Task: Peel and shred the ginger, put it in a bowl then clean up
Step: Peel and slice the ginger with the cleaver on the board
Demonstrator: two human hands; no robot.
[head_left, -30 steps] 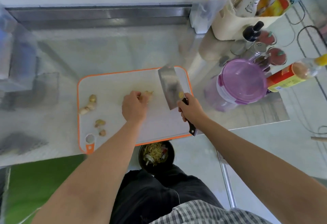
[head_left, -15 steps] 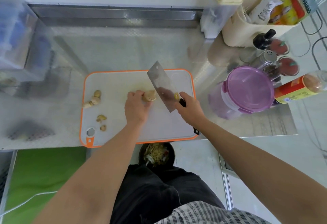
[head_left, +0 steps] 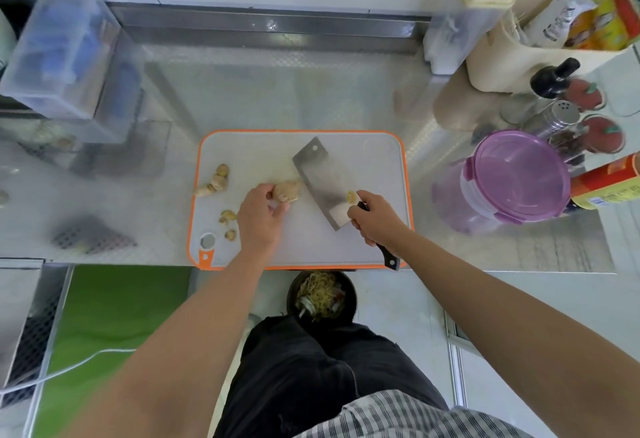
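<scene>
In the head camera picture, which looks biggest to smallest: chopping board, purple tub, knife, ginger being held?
1. chopping board, largest
2. purple tub
3. knife
4. held ginger, smallest
The tub stands taller, nearer the camera, so it may look bigger than it is.

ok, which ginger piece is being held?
The large chunk beside the cleaver blade, pinched by the left hand. The knobby piece and small bits lie loose on the board, further left.

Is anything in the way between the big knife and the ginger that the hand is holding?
Nothing visible. The steel cleaver in the right hand is right beside the tan ginger piece that the left hand pinches; only bare white, orange-edged cutting board shows between them.
</scene>
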